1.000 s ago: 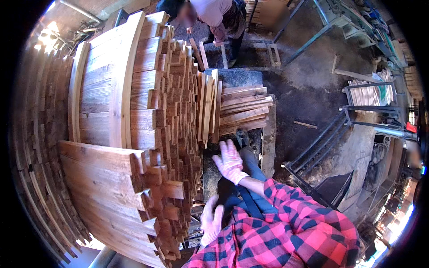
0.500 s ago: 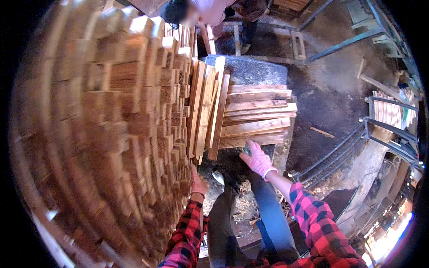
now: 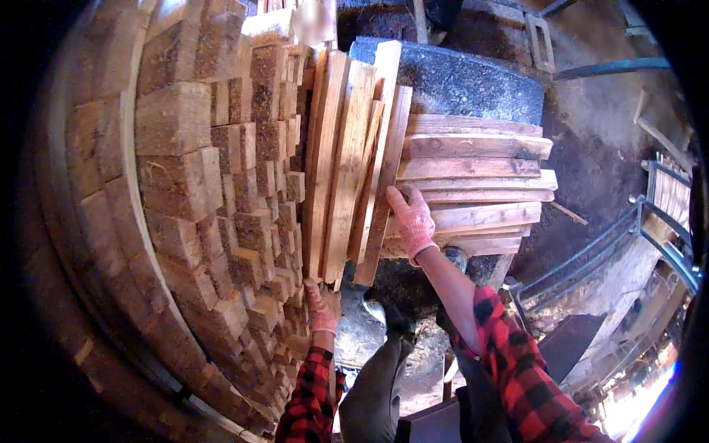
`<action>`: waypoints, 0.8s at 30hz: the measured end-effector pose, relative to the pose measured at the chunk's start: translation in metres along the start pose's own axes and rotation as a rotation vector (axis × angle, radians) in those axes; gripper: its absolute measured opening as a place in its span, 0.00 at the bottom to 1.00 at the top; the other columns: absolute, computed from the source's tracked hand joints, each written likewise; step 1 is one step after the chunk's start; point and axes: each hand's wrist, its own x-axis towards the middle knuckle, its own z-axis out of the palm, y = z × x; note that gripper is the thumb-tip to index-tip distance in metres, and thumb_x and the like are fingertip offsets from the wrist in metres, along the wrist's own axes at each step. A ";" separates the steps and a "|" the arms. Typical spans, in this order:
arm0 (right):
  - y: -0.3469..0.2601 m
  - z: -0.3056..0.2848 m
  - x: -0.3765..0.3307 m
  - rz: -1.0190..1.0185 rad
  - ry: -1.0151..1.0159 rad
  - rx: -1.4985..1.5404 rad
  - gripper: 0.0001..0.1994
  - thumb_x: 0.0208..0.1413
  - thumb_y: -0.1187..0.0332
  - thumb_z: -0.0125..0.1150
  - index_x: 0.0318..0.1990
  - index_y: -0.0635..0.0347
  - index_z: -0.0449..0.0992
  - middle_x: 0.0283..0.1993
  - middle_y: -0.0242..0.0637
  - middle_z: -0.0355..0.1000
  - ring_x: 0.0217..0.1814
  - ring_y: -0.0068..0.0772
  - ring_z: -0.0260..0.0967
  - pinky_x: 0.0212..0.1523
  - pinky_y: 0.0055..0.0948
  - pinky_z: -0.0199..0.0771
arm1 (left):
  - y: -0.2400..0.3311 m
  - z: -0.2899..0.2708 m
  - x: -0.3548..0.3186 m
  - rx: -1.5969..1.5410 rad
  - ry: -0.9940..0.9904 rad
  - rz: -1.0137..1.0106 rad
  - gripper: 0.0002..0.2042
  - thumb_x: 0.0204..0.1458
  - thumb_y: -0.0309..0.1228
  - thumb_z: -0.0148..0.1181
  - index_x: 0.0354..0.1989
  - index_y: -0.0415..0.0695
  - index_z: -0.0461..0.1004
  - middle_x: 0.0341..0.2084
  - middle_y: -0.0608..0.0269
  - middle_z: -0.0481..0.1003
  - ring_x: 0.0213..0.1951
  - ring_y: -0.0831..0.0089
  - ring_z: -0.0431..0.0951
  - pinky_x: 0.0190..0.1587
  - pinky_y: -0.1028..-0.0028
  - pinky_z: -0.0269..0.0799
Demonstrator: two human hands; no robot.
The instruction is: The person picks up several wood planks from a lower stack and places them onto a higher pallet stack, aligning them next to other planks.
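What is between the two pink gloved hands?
In the head view, leaning wooden planks stand between them. The left hand is at the planks' lower ends; the right hand presses against their right side, in front of flat stacked boards.

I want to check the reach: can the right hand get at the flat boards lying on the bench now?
Probably yes. The right hand already rests at the near ends of the flat boards, with nothing between. The leaning boards stand just to its left, and the left hand is at their lower ends.
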 end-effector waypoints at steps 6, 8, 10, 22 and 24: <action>0.014 -0.008 0.010 0.191 -0.224 0.178 0.40 0.61 0.35 0.53 0.65 0.63 0.68 0.58 0.52 0.75 0.63 0.52 0.70 0.63 0.41 0.66 | -0.082 -0.072 0.024 -3.551 -1.012 -0.829 0.46 0.54 0.70 0.47 0.71 0.45 0.57 0.68 0.55 0.63 0.69 0.55 0.60 0.66 0.43 0.56; 0.017 -0.010 0.011 0.040 -0.228 0.015 0.39 0.62 0.34 0.50 0.67 0.59 0.67 0.58 0.52 0.74 0.61 0.52 0.70 0.64 0.40 0.65 | -0.080 -0.061 0.021 -3.784 -1.184 -0.689 0.51 0.42 0.74 0.60 0.69 0.49 0.62 0.64 0.57 0.67 0.64 0.53 0.67 0.63 0.41 0.59; 0.039 -0.015 0.022 0.001 -0.197 0.069 0.37 0.63 0.36 0.52 0.66 0.57 0.68 0.58 0.49 0.73 0.60 0.49 0.70 0.63 0.39 0.67 | -0.086 -0.080 0.031 -3.855 -1.147 -0.895 0.50 0.41 0.66 0.69 0.69 0.49 0.61 0.67 0.57 0.65 0.64 0.53 0.67 0.64 0.44 0.64; 0.037 -0.007 0.031 0.217 -0.244 0.315 0.55 0.52 0.33 0.64 0.71 0.75 0.54 0.70 0.55 0.62 0.74 0.46 0.58 0.72 0.36 0.56 | -0.116 -0.150 0.036 -4.209 -0.972 -1.035 0.37 0.55 0.55 0.62 0.68 0.45 0.64 0.68 0.53 0.64 0.66 0.51 0.67 0.69 0.43 0.60; 0.004 -0.038 0.013 0.137 -0.350 0.251 0.53 0.54 0.40 0.68 0.73 0.74 0.51 0.70 0.52 0.62 0.73 0.39 0.58 0.71 0.32 0.57 | -0.118 -0.173 0.009 -4.292 -1.273 -0.744 0.36 0.57 0.53 0.60 0.69 0.46 0.63 0.70 0.54 0.62 0.67 0.53 0.65 0.69 0.42 0.58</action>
